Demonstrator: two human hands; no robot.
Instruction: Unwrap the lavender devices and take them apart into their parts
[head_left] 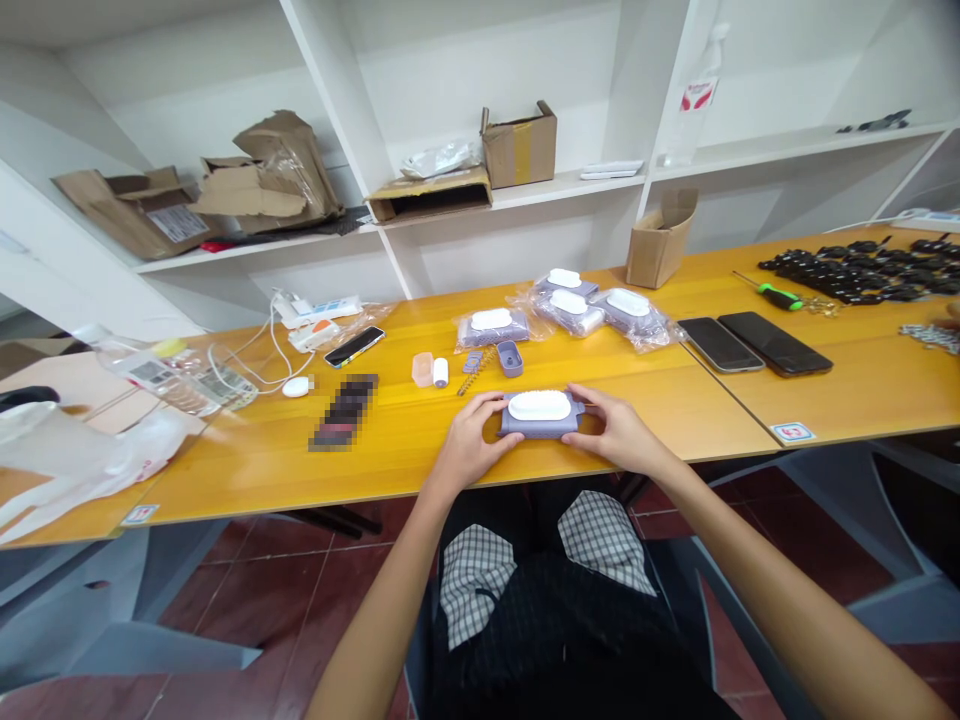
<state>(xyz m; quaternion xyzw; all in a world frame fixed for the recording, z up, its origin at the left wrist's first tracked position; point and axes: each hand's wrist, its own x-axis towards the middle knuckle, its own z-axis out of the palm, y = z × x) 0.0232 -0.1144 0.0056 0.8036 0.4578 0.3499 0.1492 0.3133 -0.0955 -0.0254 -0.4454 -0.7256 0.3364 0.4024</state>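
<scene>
A scrub brush (539,406) with a purple body and a white oval bristle top lies level at the table's front edge, bristles up. My left hand (478,432) grips its left end, thumb in front and fingers behind. Around the right end, by a small protruding part, my right hand (611,430) is closed in the same way. Just beyond them are a purple cup-like part (510,359), a coil spring (477,372), a small purple piece (472,362), a white cylinder (440,373) and a translucent pinkish piece (423,369).
Several bagged purple brushes (574,310) lie behind the loose parts. Two dark phones (772,343) and a green screwdriver (780,296) are to the right, near many black parts (847,272). Leftward are another phone (355,346), white cables (271,345) and a plastic bag (97,455).
</scene>
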